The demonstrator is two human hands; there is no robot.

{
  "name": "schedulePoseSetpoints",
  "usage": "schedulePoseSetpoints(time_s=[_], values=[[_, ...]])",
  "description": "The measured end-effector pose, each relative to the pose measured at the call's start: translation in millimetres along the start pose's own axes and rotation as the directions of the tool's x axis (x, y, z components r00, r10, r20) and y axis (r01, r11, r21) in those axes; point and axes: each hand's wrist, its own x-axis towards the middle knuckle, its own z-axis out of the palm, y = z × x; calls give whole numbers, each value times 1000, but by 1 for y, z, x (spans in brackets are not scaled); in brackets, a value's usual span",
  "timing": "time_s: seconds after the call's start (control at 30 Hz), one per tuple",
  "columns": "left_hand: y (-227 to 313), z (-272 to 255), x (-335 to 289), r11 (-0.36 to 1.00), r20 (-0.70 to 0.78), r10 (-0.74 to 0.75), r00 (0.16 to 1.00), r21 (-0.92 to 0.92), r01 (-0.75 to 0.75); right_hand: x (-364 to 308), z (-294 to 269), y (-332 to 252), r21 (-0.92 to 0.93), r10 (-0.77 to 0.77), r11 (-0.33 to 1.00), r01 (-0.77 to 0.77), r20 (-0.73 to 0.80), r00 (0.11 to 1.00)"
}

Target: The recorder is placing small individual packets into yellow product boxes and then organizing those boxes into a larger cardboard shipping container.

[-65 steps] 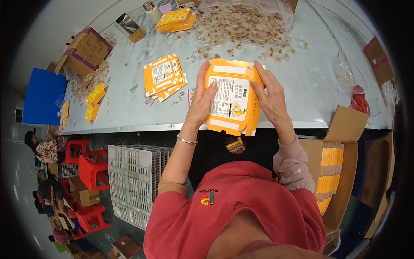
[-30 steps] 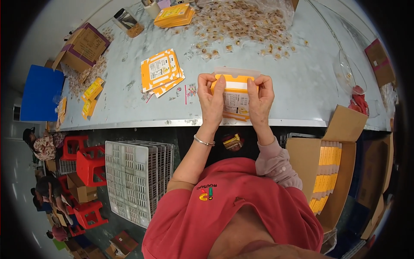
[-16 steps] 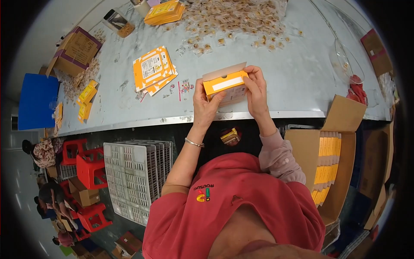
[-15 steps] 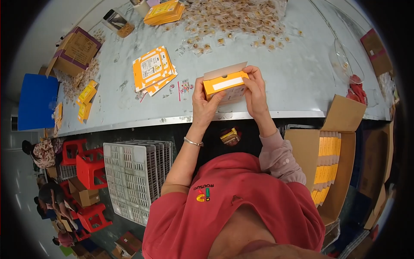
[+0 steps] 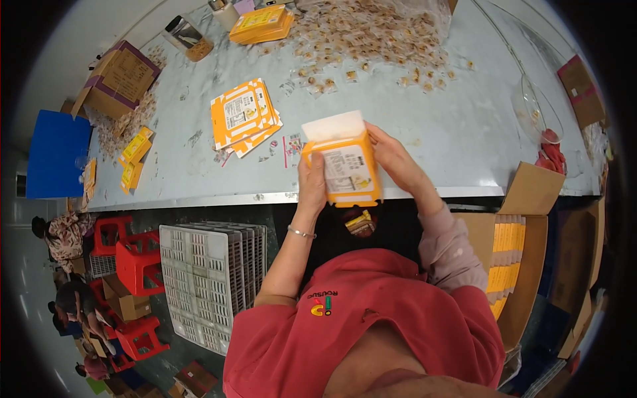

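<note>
Between my hands is a yellow and white carton, its printed panel toward me and a pale flap standing up at its far end. My left hand grips the carton's left side, thumb on the printed face. At the opposite side, my right hand holds the upper right edge, its fingertips partly hidden behind the carton. Left of it on the table lies a stack of flat yellow and white cartons. Small printed packets rest between that stack and my left hand.
A heap of small clear-wrapped pieces covers the far table, beside stacked yellow cartons and a jar. An open cardboard box with rows of yellow cartons stands at my right. Grey plastic crates are at my left.
The carton has come toward me and tipped, so its printed panel now faces up and its flap stands upright. Both hands have shifted with it, the right one moving lower.
</note>
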Motion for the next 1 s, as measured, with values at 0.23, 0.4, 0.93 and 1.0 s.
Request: schedulePoseSetpoints(time_s=[0.23, 0.4, 0.93, 1.0], values=[[35, -82, 18, 996, -445, 85, 892, 72, -59, 164, -59, 87, -897, -250, 441, 10, -112, 962], [42, -99, 31, 878, -466, 268, 844, 478, -15, 216, -12, 131, -998, -370, -62, 5, 28, 929], [51, -150, 35, 245, -351, 376, 857, 930, 273, 60, -127, 62, -975, -306, 171, -139, -187, 934], [67, -114, 41, 317, -395, 559, 729, 914, 253, 80, -193, 54, -909, -509, 415, -26, -256, 821]])
